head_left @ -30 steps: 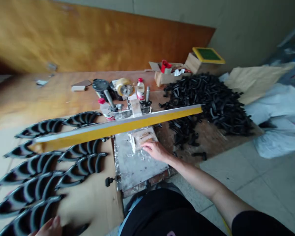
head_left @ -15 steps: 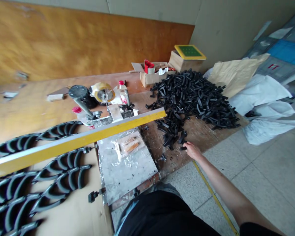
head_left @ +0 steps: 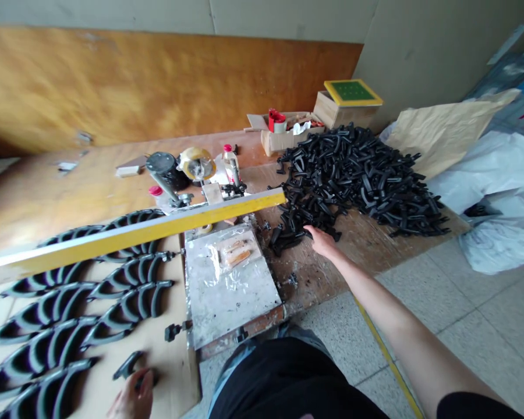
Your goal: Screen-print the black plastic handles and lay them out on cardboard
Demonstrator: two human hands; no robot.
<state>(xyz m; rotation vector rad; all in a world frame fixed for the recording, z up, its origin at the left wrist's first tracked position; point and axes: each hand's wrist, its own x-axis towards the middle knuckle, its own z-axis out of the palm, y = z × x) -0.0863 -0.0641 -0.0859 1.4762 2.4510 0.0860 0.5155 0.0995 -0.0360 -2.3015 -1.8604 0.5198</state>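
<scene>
My left hand [head_left: 133, 396] is at the lower left over the cardboard, its fingers closed around a curved black plastic handle [head_left: 128, 365]. The fingers hide part of that piece. Beside it lie rows of similar curved black handles [head_left: 61, 343], nested one against another. My right hand [head_left: 322, 241] reaches to the near edge of a big heap of small black plastic handles [head_left: 358, 174]. Its fingers are stretched out against the loose pieces, and their undersides are hidden.
A yellow bar [head_left: 179, 227] crosses above a grey plate [head_left: 227, 297] with a plastic bag on it. Behind stand a black pot [head_left: 163, 169], a tape roll [head_left: 197, 164] and a red-capped bottle [head_left: 230, 166]. White sacks [head_left: 493, 169] are at the right.
My left hand has come into view at the lower left with a black handle. My right hand has moved back and left, and the nearest loose pieces have shifted with it. The view has turned slightly left.
</scene>
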